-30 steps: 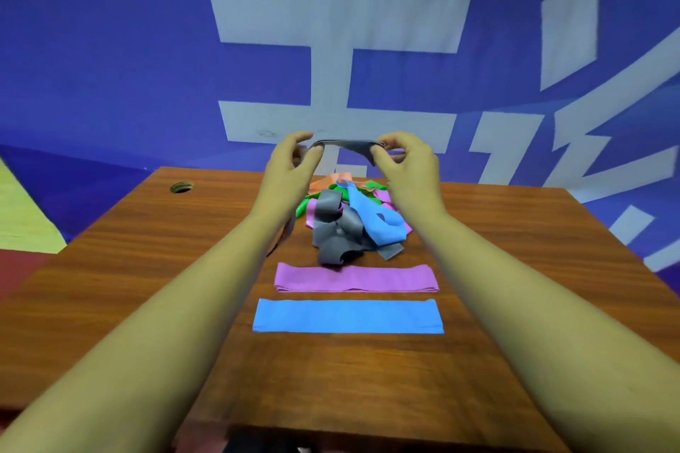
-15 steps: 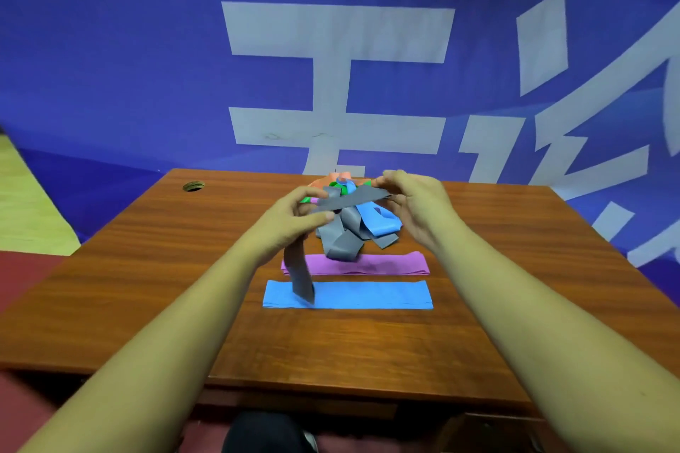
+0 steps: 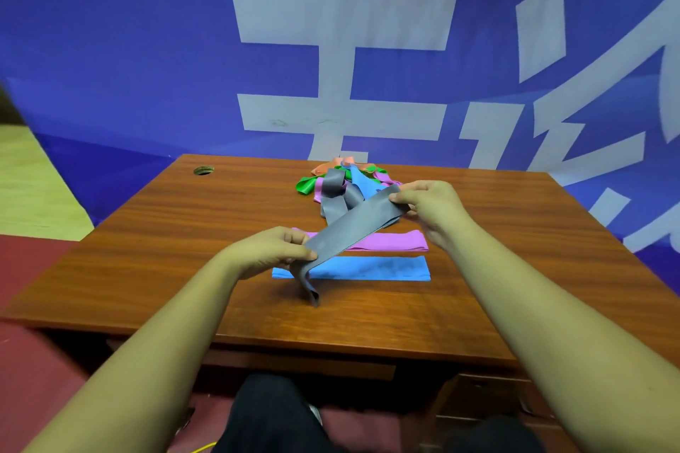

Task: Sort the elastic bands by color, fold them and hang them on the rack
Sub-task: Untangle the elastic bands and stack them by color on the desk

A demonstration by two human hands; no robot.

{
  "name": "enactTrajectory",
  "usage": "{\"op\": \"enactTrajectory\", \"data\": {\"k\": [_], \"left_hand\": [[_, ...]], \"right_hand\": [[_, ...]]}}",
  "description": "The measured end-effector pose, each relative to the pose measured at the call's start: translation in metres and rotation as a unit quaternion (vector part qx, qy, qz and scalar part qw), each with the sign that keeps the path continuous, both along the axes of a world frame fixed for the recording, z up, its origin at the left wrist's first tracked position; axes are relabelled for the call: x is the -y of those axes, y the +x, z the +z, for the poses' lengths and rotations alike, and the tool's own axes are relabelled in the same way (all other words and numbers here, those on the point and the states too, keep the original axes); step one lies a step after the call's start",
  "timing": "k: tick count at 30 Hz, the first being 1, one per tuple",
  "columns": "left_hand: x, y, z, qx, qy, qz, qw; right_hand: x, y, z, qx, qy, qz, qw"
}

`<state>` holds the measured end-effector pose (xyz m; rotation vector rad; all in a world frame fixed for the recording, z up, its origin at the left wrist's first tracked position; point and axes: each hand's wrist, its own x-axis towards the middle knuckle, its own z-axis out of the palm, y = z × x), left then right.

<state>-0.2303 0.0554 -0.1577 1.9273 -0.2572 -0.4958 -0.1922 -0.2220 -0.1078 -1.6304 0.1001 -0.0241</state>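
Note:
I hold a grey elastic band (image 3: 353, 228) stretched slantwise above the table. My left hand (image 3: 270, 250) pinches its lower left part, and a loose tail hangs down to the tabletop. My right hand (image 3: 430, 204) pinches its upper right end. Beneath it a purple band (image 3: 390, 242) and a blue band (image 3: 368, 268) lie flat, side by side. A tangled pile of bands (image 3: 340, 182) in grey, blue, green, pink and orange sits further back. No rack is in view.
The wooden table (image 3: 184, 232) has a round cable hole (image 3: 203, 170) at its far left corner. A blue banner with white characters (image 3: 342, 48) hangs right behind the table. My dark-clad knees show below the front edge.
Both hands came down and toward me from above the pile with the grey band. The band is now drawn out longer and slanted, its tail reaching the table.

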Motion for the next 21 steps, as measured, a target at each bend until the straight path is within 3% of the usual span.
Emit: {"op": "enactTrajectory", "data": {"k": [6,9,12,17,21], "left_hand": [[-0.012,-0.022,-0.014,0.034,0.03,0.035,0.998],[-0.02,-0.028,-0.026,0.048,0.091,0.061,0.993],[-0.024,-0.03,-0.038,0.067,0.102,0.126,0.985],[-0.028,-0.037,-0.056,0.018,0.036,0.164,0.986],[-0.03,-0.035,-0.068,0.052,0.142,0.173,0.973]], "right_hand": [[0.015,-0.025,-0.024,-0.015,0.033,-0.068,0.997],[0.024,-0.033,-0.041,-0.029,0.027,-0.099,0.994],[0.03,-0.042,-0.057,-0.058,-0.021,-0.103,0.993],[0.034,-0.054,-0.089,-0.099,-0.088,-0.121,0.984],[0.039,-0.059,-0.109,-0.108,-0.193,-0.144,0.965]]}}
